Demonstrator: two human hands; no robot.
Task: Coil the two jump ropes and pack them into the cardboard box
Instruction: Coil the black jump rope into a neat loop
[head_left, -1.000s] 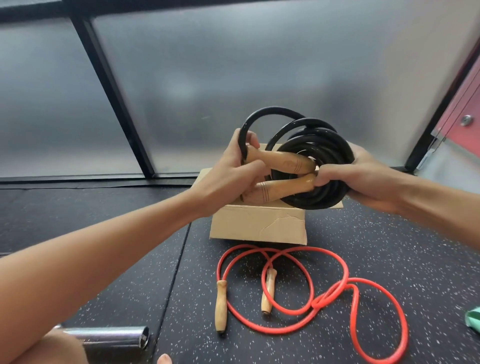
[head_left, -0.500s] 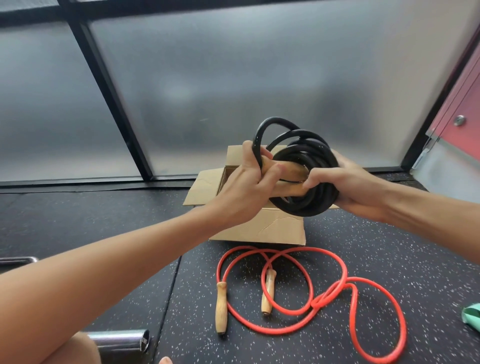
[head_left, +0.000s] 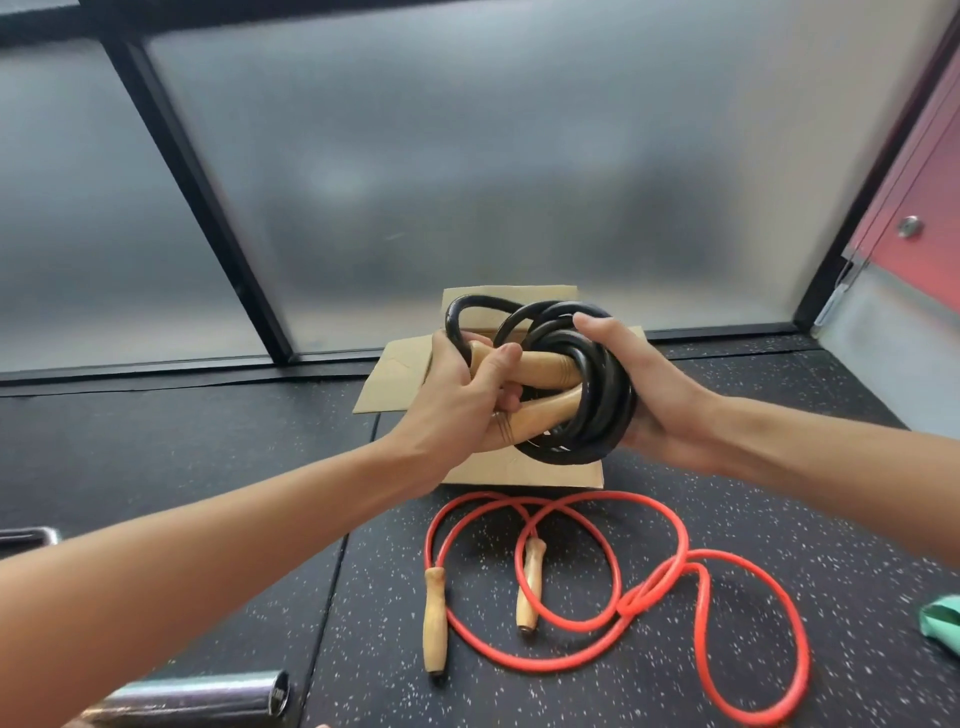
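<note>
Lowered black rope (head_left: 598, 415) over box (head_left: 519, 475) rim | left hand (head_left: 457, 410), right hand (head_left: 662, 402) gripping it

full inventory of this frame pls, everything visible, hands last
black jump rope: 1, black with wooden handles, coiled, held over the box
cardboard box: 1, brown, open, on the floor
red jump rope: 1, red with two wooden handles, loose on the floor in front of the box
metal tube: 1, silver, floor, bottom left
green object: 1, right edge, cut off, cannot tell what
floor: 1, black, speckled
window panes: several, frosted grey, behind the box
left hand: 1, grips the black rope's handles
right hand: 1, grips the coil
</note>
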